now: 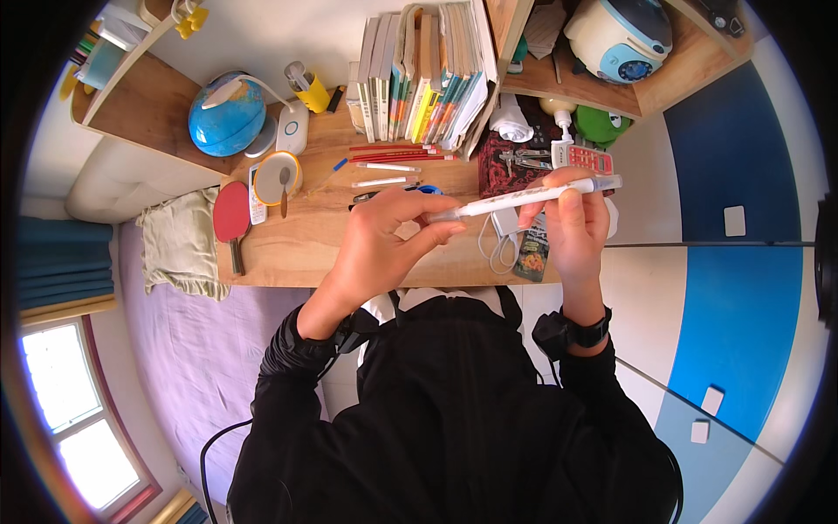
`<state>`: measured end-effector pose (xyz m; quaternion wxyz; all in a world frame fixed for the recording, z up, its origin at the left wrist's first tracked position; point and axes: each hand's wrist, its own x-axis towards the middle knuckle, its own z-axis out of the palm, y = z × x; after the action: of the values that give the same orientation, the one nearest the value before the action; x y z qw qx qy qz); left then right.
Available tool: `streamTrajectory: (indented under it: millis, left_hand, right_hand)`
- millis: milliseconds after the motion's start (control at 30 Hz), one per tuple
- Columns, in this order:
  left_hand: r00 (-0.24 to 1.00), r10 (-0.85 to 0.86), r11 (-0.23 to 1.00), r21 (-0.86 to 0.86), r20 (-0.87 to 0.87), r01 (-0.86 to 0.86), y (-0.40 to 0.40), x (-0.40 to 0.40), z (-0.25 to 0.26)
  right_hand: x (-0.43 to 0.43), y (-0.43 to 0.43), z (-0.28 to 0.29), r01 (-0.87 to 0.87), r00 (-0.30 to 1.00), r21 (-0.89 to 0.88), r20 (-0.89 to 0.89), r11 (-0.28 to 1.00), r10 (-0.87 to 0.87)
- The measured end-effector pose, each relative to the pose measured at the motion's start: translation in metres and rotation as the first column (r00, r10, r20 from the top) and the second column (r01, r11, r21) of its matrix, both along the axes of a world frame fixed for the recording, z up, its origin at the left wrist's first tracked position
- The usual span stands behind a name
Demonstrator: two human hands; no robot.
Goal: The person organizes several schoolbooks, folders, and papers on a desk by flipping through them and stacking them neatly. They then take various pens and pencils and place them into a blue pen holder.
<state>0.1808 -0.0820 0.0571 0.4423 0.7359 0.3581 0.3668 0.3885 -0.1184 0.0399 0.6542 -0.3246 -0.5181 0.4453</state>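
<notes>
A white pen with clear ends and small printed marks is held up above the desk, slanting a little upward to the right. My left hand pinches its left tip between thumb and fingers. Near its other end, my right hand grips the barrel with thumb and fingertips. Beyond my left hand, two white pens lie on the desk, and several red pencils lie behind them. A blue-capped clear pen rests to their left. Something dark and blue is partly hidden behind my left hand.
Books stand at the back of the wooden desk. On the left are a globe, a mug with a spoon, a calculator and a table tennis bat. A charger with cable and a packet lie right.
</notes>
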Motion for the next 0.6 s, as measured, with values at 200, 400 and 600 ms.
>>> streamTrajectory:
  millis: [200, 400, 600]
  left_hand:
    - [0.997, -0.013, 0.984, 0.175, -0.077, 0.026, 0.005, -0.004, -0.002]
    - [0.999, 0.000, 0.994, -0.108, -0.041, -0.004, 0.004, -0.009, -0.006]
    - [0.996, -0.084, 0.963, -0.256, 0.017, 0.085, 0.017, -0.017, -0.028]
  right_hand:
    - [-0.008, -0.002, 0.006, -0.014, 0.999, -0.051, 0.044, 0.999, 0.016]
    - [-0.015, 0.003, 0.016, -0.037, 0.993, -0.127, 0.106, 0.991, 0.050]
    - [-0.023, 0.015, 0.008, -0.084, 0.987, -0.186, 0.117, 0.979, 0.106]
